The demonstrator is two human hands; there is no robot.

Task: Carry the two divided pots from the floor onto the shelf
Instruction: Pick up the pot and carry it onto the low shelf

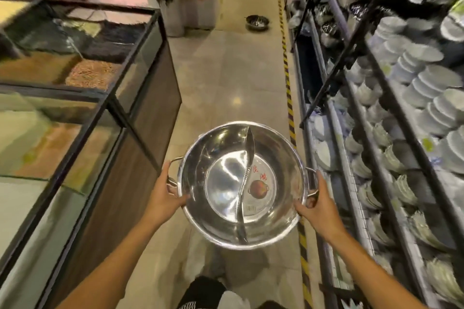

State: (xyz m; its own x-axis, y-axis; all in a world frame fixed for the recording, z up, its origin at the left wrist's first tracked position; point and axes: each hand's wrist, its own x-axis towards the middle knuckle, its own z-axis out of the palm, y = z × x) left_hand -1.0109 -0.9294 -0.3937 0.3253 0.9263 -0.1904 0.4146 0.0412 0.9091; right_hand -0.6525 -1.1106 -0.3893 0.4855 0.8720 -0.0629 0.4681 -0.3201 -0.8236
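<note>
Held pot: steel divided pot (241,184), carried level above the aisle floor (226,78), curved partition across the middle, round label on the bottom of the right half.
Left hand (167,194): closed on the pot's left loop handle.
Right hand (317,204): closed on the right loop handle.
Second pot (257,22): on the floor far down the aisle, near the shelf (356,133).
Shelf: right of aisle, stacked with white bowls and plates.
Glass-topped counter (108,98): left of aisle.
</note>
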